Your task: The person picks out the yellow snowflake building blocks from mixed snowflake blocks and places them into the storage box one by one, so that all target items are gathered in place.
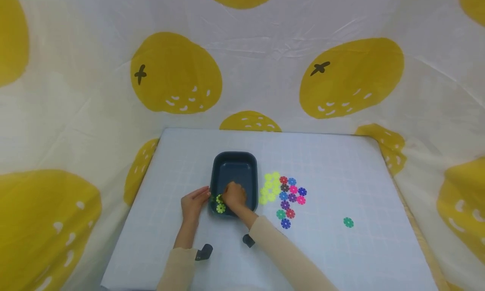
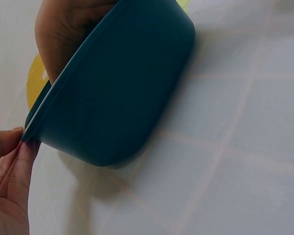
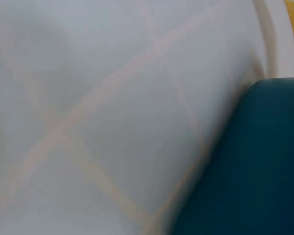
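A dark teal tray (image 1: 235,173) (image 2: 117,93) (image 3: 255,171) stands on the table. My left hand (image 1: 192,203) (image 2: 10,181) pinches its rim at the left side between thumb and fingers. Inside the tray is my right hand (image 1: 235,196) (image 2: 71,34), fingers bent downward beside yellow-green flower-shaped discs; whether it grips one is hidden. One such disc (image 1: 221,208) lies in the tray's near left corner, with another (image 1: 219,198) just above it by my right fingertips. The right wrist view shows only the tray's outside and the cloth, blurred, with no hand.
Right of the tray lies a cluster of yellow-green discs (image 1: 270,189). Beside it are several red, blue, purple, pink and green discs (image 1: 292,197). A lone green disc (image 1: 348,222) lies farther right on the pale cloth (image 1: 326,253).
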`<state>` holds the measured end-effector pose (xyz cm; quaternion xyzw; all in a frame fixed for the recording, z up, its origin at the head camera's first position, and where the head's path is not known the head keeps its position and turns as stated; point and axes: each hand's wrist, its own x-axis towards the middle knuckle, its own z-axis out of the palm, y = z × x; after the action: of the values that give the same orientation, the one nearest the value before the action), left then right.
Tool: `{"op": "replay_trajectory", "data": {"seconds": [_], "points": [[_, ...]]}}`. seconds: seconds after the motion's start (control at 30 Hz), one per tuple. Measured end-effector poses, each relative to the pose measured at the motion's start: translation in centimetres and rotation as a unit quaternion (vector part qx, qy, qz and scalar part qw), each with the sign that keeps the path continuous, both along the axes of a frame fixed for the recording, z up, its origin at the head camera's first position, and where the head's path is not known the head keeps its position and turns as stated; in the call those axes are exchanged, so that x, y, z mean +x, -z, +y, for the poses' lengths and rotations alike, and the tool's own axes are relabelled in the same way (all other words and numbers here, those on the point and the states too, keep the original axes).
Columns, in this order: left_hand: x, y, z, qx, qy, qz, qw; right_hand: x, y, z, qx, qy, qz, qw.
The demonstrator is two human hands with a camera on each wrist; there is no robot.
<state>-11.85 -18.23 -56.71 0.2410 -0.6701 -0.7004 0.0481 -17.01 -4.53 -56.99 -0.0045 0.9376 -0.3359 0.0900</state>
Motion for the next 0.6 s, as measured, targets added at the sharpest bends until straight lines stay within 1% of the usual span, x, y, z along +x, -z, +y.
{"op": "replay_trajectory", "data": {"seconds": [0.03, 0.07, 0.1, 0.13, 0.17, 0.23, 0.27, 0.3, 0.33, 0.37, 0.4, 0.47, 0.5, 0.53, 0.57, 0.6], "points": [[0.0, 0.0, 0.0, 0.000, -0.002, -0.002, 1.0000, 0.1, -0.3, 0.3, -0.013, -0.002, 0.002, 0.9999], [0.0, 0.0, 0.0, -0.003, -0.003, -0.004, 1.0000, 0.1, -0.7, 0.7, -0.036, -0.002, -0.003, 0.9993], [0.0, 0.0, 0.0, -0.004, -0.005, -0.007, 1.0000, 0.2, -1.2, 1.3, -0.078, 0.001, -0.014, 0.9968], [0.0, 0.0, 0.0, -0.006, -0.004, -0.009, 0.9999, 0.3, -1.8, 2.1, -0.125, 0.008, -0.028, 0.9918], [0.1, -0.1, -0.1, -0.009, -0.003, -0.011, 0.9999, 0.4, -2.6, 3.0, -0.176, 0.019, -0.046, 0.9831], [0.1, -0.1, -0.1, -0.017, 0.000, -0.017, 0.9997, 0.4, -4.2, 5.5, -0.276, 0.054, -0.083, 0.9562], [0.2, -0.1, -0.2, -0.020, 0.003, -0.019, 0.9996, 0.3, -4.9, 6.9, -0.313, 0.075, -0.100, 0.9413], [0.1, -0.2, -0.2, -0.020, 0.005, -0.020, 0.9996, 0.2, -5.4, 8.4, -0.342, 0.097, -0.111, 0.9280], [0.1, -0.2, -0.2, -0.022, 0.008, -0.020, 0.9995, 0.1, -5.8, 10.0, -0.359, 0.115, -0.118, 0.9188], [0.1, -0.2, -0.3, -0.023, 0.010, -0.021, 0.9995, 0.0, -6.0, 11.6, -0.371, 0.135, -0.123, 0.9104], [0.1, -0.2, -0.3, -0.022, 0.012, -0.021, 0.9994, -0.1, -5.9, 13.1, -0.376, 0.154, -0.127, 0.9050], [0.0, -0.2, -0.4, -0.017, 0.015, -0.021, 0.9995, -0.2, -5.4, 15.8, -0.370, 0.187, -0.137, 0.8997], [0.0, -0.2, -0.4, -0.015, 0.016, -0.022, 0.9995, -0.2, -5.0, 16.9, -0.364, 0.200, -0.138, 0.8993], [0.0, -0.1, -0.3, -0.013, 0.018, -0.023, 0.9995, -0.2, -4.4, 17.8, -0.354, 0.211, -0.139, 0.9006], [0.0, -0.1, -0.3, -0.013, 0.019, -0.025, 0.9994, -0.1, -3.8, 18.5, -0.338, 0.217, -0.139, 0.9054], [-0.1, 0.0, -0.3, -0.011, 0.019, -0.026, 0.9994, 0.1, -3.2, 19.1, -0.320, 0.218, -0.135, 0.9120]]}}
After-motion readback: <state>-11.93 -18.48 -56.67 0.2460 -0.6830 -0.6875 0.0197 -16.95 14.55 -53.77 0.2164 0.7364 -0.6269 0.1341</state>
